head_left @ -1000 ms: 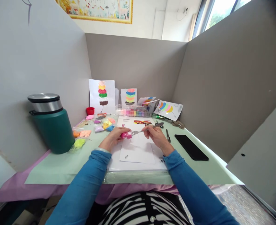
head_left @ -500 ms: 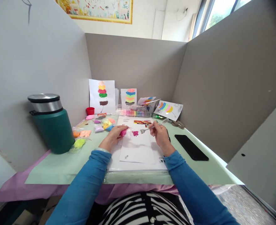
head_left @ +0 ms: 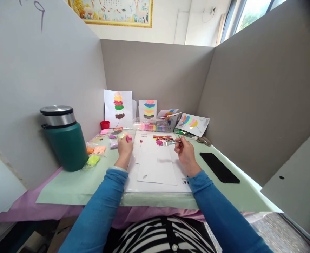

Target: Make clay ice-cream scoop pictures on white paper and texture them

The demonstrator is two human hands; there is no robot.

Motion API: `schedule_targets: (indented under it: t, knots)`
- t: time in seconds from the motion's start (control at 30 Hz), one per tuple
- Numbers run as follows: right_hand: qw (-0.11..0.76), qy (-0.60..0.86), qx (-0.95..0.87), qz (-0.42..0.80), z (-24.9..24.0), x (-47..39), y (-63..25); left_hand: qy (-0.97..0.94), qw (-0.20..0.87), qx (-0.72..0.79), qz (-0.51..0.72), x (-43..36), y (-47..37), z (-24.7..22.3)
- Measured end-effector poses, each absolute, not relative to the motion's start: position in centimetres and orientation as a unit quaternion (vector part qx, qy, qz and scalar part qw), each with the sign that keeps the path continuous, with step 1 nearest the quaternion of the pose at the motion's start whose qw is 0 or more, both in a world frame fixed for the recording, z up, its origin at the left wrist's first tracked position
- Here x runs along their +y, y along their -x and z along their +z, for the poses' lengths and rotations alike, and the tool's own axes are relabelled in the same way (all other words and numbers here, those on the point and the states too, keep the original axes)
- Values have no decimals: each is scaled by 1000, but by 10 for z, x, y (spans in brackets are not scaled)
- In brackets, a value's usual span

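My right hand (head_left: 185, 153) grips a white fork (head_left: 177, 141) by its handle. The fork's tines meet the right edge of a flattened magenta clay patch (head_left: 159, 143) on a white sheet of paper (head_left: 157, 168). Left of the paper, my left hand (head_left: 125, 149) is closed on a bag of pink clay (head_left: 129, 138), mostly hidden by the fingers. Colored pencils (head_left: 164, 137) lie just beyond the patch. Small bags of clay surround my left hand, among them a purple one (head_left: 113, 144).
A green bottle (head_left: 65, 144) stands at the left. Orange clay (head_left: 99, 149) and yellow clay (head_left: 93, 160) lie beside it. A black phone-like slab (head_left: 219, 168) is at the right. Drawings (head_left: 118, 109) and a red cup (head_left: 105, 124) stand at the back, with grey partitions (head_left: 157, 70) around.
My left hand has moved left, off the paper, still holding the pink clay bag. The fork has moved forward, and its tines have come to the magenta patch.
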State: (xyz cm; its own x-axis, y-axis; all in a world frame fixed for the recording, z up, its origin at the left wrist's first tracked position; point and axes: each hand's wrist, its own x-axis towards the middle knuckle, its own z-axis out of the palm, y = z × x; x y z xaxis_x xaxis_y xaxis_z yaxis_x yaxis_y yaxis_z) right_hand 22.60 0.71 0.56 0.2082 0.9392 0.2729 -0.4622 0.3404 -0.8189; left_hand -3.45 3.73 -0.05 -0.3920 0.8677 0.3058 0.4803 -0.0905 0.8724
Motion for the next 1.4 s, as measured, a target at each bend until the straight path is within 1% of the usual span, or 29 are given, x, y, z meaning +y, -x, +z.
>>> schedule_targets:
  t: [0.03,0.1,0.2,0.3,0.37,0.43,0.5,0.57,0.63,0.73,0.93,1.1,1.27,1.4]
  knots:
    - [716,302,-396,489,5,7,-226,-505,118,678,521,38,36,-2]
    - [716,303,-395,489,5,7,-225,-492,48,721,485,37,37,-5]
    - [714,304,-394,492,5,6,-224,-493,27,763,417,33,35,-8]
    - [708,301,-398,500,5,7,-224,-497,-17,781,379,27,32,-7]
    - [702,299,-404,504,4,7,-223,-498,-59,768,398,24,30,-3]
    - [696,299,-414,505,3,8,-222,-509,-80,723,459,22,27,2]
    - [688,304,-428,501,3,7,-221,-557,-43,646,520,20,23,7]
    - [677,310,-446,497,3,6,-219,-632,52,554,539,17,17,10]
    - [664,309,-463,499,3,4,-216,-705,157,462,515,13,10,11]
    - [646,302,-478,513,3,2,-211,-761,228,387,469,7,2,11]
    - [617,312,-479,540,4,1,-207,-750,311,375,447,5,-2,9]
    - [626,328,-464,534,1,5,-210,-727,387,388,414,5,-3,9]
    - [639,337,-418,550,-3,13,-217,-713,424,379,409,2,-2,12]
    - [661,343,-363,561,-5,19,-226,-679,440,398,432,0,0,16]
